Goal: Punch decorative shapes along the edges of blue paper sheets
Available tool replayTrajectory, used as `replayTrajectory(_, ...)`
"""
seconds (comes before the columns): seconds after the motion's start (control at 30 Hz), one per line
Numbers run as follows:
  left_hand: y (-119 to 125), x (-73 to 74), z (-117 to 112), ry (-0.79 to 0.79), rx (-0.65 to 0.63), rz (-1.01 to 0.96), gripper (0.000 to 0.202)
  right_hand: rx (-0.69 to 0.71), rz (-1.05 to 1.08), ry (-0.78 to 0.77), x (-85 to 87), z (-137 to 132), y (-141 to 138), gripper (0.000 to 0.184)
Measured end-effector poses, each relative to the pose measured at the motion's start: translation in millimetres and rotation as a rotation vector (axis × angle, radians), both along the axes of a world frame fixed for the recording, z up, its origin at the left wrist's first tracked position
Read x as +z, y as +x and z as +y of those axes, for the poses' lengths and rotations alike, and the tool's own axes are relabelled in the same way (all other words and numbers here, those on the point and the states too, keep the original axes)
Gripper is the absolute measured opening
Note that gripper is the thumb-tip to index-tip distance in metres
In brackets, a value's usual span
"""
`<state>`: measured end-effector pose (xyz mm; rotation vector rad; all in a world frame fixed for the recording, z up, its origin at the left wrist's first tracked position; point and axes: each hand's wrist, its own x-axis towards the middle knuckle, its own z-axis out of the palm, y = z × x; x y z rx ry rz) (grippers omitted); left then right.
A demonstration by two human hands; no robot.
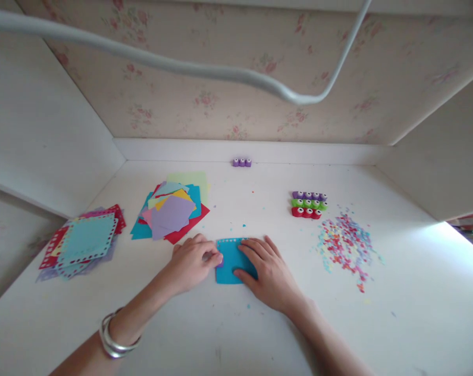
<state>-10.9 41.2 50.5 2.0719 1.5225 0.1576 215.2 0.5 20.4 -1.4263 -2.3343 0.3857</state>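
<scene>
A blue sheet of paper lies flat on the white table, with a row of small punched holes along its far edge. My left hand is closed at the sheet's left edge, thumb and finger on a small purple craft punch; most of the punch is hidden by the fingers. Across the right part of the sheet, my right hand rests with its fingers spread, pressing the paper down and covering its right edge. A silver bangle is on my left wrist.
Uncut coloured sheets are piled at the back left; hole-edged sheets lie farther left. Purple, green and red punches stand in rows at right, beside scattered paper confetti. More purple punches stand by the wall. A white cable crosses above.
</scene>
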Motion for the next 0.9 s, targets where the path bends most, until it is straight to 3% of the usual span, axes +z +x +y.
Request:
replayTrajectory(0.27, -54.2, -16.7, -20.0, 0.392, 0.066, -0.004, 0.027, 0.018, 0.004, 0.017, -0.2, -0.2, 1.8, 0.041)
replayTrajectory(0.47, -76.5, -40.9, -40.3, 0.519, 0.026, -0.023, 0.028, 0.021, 0.015, 0.016, -1.0, 0.6, 1.8, 0.042)
replayTrajectory(0.6, -63.3, -41.2, -44.4, 0.578, 0.022, -0.162, 0.028, -0.01, 0.143, 0.026, 6.5, -3.8, -5.2, 0.037)
replayTrajectory(0.8, -21.6, -17.1, -39.1, 0.572, -0.058, -0.368, 0.031, 0.099, 0.472, -0.057, 24.1, -14.4, -27.8, 0.036)
replayTrajectory(0.9, -7.2, -13.3, -33.7, 0.54, -0.118, -0.427, 0.028, 0.028, 0.532, -0.053, 29.8, -12.1, -29.9, 0.024)
